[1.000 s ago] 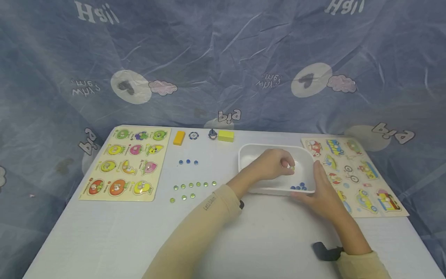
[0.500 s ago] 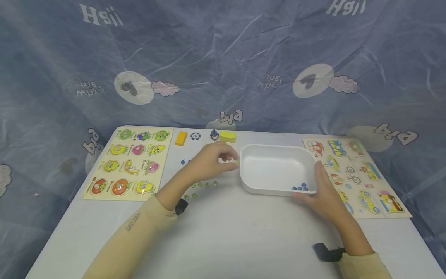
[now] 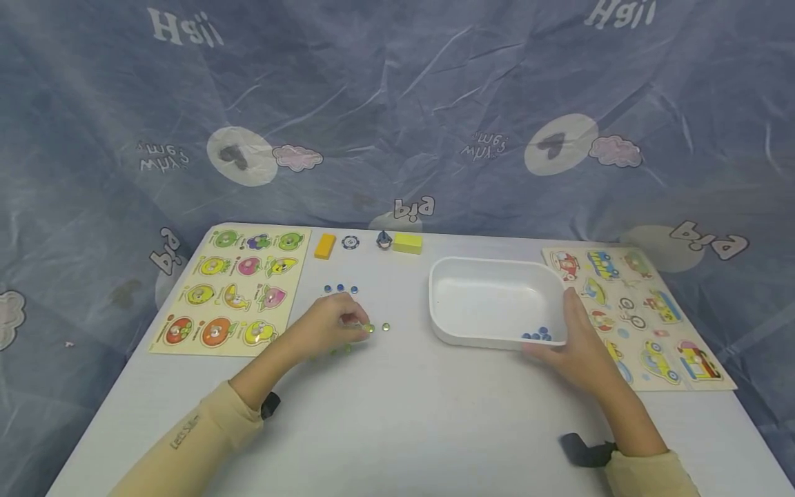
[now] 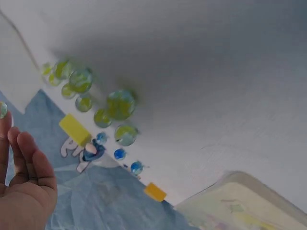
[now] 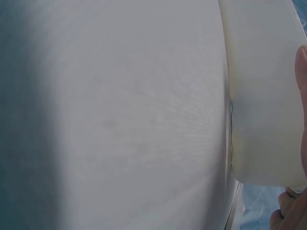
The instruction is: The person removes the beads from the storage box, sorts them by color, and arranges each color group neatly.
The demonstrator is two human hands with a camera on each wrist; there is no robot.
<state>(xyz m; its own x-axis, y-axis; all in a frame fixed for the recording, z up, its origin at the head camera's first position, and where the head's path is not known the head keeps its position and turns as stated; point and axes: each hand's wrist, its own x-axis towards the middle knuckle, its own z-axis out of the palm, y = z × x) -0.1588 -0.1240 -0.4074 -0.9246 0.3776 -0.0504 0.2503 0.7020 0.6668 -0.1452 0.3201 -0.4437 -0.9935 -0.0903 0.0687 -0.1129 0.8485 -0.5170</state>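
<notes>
My left hand [image 3: 329, 324] is over the left-centre of the table, thumb and forefinger pinching a green glass marble [image 4: 3, 109] at the edge of the left wrist view. Beneath and beside it lie several green marbles [image 4: 121, 104], partly hidden by the hand in the head view; one green marble [image 3: 386, 326] shows just right of the fingertips. Three blue marbles [image 3: 340, 287] sit behind the hand. My right hand [image 3: 584, 345] grips the right end of a white tray [image 3: 472, 341], thumb at its near side. Several blue marbles [image 3: 537, 335] are gathered in the tray's near right corner.
A fruit puzzle board [image 3: 282, 286] lies at left, a vehicle puzzle board [image 3: 611, 293] at right, partly behind the right hand. Along the back edge stand an orange block [image 3: 324, 246], a round blue-and-white piece [image 3: 350, 242], a small dark figure [image 3: 384, 240] and a yellow block [image 3: 407, 243].
My left hand has come out of the tray with a green marble and moved left and nearer, to the green marbles. The right hand keeps its grip on the tray.
</notes>
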